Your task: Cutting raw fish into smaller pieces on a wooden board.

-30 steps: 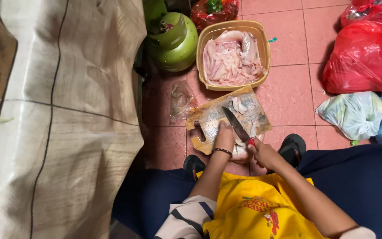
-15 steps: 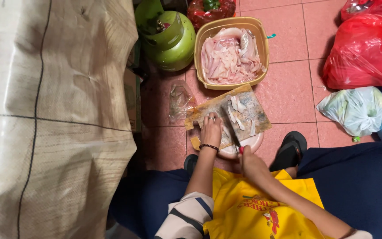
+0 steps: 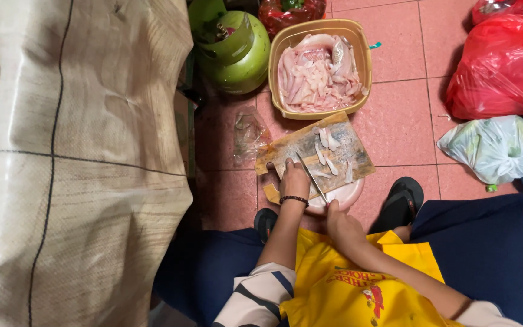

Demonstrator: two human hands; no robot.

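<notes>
— What are the hands doing?
— The left hand (image 3: 293,180) presses flat on the wooden cutting board (image 3: 358,158); the right hand (image 3: 341,223) is closed around a knife (image 3: 311,175), blade angled across the board.
— What is being cut?
— Pale meat strips (image 3: 328,140) lie on the board, though what sits under the left fingers is hard to make out.
— And the containers?
— Just beyond the board, a tan basin (image 3: 363,60) holds raw pink meat (image 3: 316,75). Far left stands a green gas cylinder (image 3: 237,51); to the right, a red bag (image 3: 503,66) and a clear bag of greens (image 3: 491,148).
</notes>
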